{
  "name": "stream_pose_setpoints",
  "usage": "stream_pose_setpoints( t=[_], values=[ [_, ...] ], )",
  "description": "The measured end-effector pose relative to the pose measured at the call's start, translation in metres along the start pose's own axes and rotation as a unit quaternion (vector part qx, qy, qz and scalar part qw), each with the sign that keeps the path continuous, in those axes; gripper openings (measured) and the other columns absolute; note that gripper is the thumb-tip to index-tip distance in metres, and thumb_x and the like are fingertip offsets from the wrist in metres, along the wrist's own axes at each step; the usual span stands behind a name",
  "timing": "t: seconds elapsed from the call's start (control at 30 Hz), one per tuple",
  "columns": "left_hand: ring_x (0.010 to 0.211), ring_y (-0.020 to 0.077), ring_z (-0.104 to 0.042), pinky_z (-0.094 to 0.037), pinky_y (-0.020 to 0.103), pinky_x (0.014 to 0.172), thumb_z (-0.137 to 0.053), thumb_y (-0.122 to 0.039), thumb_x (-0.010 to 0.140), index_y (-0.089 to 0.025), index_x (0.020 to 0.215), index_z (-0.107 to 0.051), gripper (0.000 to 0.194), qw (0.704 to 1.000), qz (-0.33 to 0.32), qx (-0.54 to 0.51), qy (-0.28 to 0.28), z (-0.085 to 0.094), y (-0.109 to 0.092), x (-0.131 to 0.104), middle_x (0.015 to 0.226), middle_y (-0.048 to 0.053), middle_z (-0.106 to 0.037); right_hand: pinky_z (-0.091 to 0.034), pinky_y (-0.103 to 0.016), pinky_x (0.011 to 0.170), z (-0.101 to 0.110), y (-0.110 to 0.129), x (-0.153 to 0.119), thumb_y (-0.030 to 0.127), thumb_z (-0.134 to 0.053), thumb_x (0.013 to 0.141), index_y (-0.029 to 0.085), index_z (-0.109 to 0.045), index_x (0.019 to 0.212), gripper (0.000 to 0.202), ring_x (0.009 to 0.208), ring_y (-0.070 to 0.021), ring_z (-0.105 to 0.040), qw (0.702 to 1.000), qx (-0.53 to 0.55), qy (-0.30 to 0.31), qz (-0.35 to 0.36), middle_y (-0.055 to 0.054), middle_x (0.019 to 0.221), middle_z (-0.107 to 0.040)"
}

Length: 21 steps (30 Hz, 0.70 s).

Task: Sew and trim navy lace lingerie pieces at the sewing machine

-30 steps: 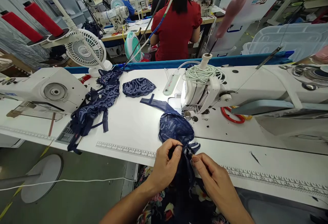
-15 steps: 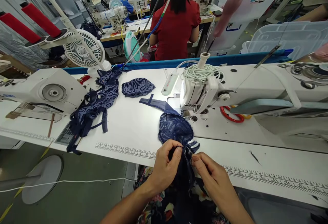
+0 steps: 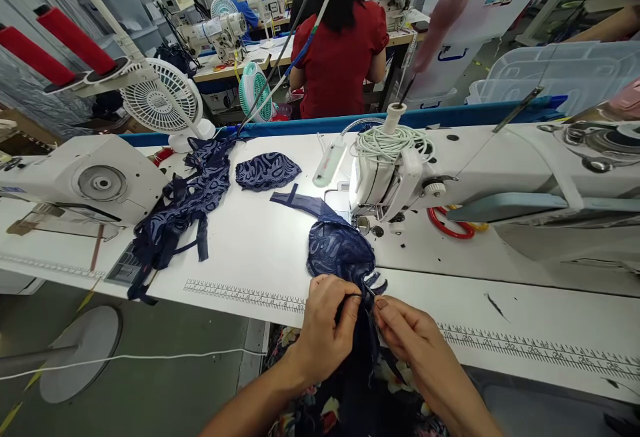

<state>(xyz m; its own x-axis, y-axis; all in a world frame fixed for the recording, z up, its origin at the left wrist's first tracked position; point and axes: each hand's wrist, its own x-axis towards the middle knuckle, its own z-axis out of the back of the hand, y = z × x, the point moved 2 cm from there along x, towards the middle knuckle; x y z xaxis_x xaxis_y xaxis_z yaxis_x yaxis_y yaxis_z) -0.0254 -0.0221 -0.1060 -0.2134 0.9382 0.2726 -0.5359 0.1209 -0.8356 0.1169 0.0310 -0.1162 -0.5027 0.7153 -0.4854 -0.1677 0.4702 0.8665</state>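
Observation:
A navy lace bra [image 3: 340, 250] lies at the front of the sewing table, one cup flat below the sewing machine head [image 3: 377, 180], its lower part hanging over the edge onto my lap. My left hand [image 3: 330, 320] is closed, pinching a dark narrow edge of the bra between thumb and forefinger. Just to its right, my right hand [image 3: 407, 327] is closed in a pinch on a thin, pointed, metallic-looking tool [image 3: 369, 289], mostly hidden by the fingers. Its tip meets the fabric between my hands.
More navy lace pieces [image 3: 175, 210] are heaped at left, beside a separate lace cup [image 3: 267, 170]. A second machine [image 3: 100, 177] stands at far left, with a white fan [image 3: 163, 97] behind it. A person in red [image 3: 340, 57] sits ahead. Ruler markings [image 3: 245, 295] run along the front edge.
My left hand has turned slightly and drawn a dark strip taut toward it. The right fingers have shifted a little, and a thin pointed tip now shows at the fabric.

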Motion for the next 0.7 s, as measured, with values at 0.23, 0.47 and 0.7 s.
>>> stream_pose_setpoints(
  t=[0.23, 0.47, 0.7],
  values=[
    [0.083, 0.017, -0.054, -0.04, 0.03, 0.079, -0.045, -0.016, 0.096, -0.021, 0.092, -0.055, 0.012, 1.0, 0.027, 0.002, -0.007, 0.002, -0.001, 0.0, 0.085, 0.002, -0.061, -0.011, -0.024, 0.047, 0.002, 0.002, -0.004, 0.078, -0.054, 0.077, 0.02, -0.046, 0.067, 0.059, 0.05, -0.0074, -0.013, 0.999, -0.029, 0.009, 0.009, 0.009, 0.055, -0.019],
    [0.08, 0.0162, -0.059, -0.031, 0.044, 0.104, -0.044, -0.005, 0.088, -0.022, 0.097, -0.06, 0.024, 0.986, -0.099, 0.132, -0.002, 0.003, -0.005, -0.003, 0.085, 0.003, -0.064, -0.01, -0.025, 0.048, 0.002, 0.004, -0.007, 0.07, -0.054, 0.082, 0.021, -0.041, 0.063, 0.054, 0.051, -0.0077, -0.009, 1.0, -0.012, 0.007, 0.008, 0.01, 0.054, -0.015],
    [0.083, 0.0174, -0.056, -0.042, 0.032, 0.082, -0.044, -0.02, 0.095, -0.021, 0.09, -0.056, 0.014, 0.999, 0.031, 0.021, -0.016, 0.011, -0.001, -0.003, 0.085, 0.003, -0.062, -0.017, -0.025, 0.047, 0.018, 0.003, -0.015, 0.072, -0.044, 0.087, 0.02, -0.052, 0.076, 0.053, 0.05, -0.0086, -0.018, 0.991, -0.109, 0.061, 0.049, 0.008, 0.058, -0.023]
  ],
)
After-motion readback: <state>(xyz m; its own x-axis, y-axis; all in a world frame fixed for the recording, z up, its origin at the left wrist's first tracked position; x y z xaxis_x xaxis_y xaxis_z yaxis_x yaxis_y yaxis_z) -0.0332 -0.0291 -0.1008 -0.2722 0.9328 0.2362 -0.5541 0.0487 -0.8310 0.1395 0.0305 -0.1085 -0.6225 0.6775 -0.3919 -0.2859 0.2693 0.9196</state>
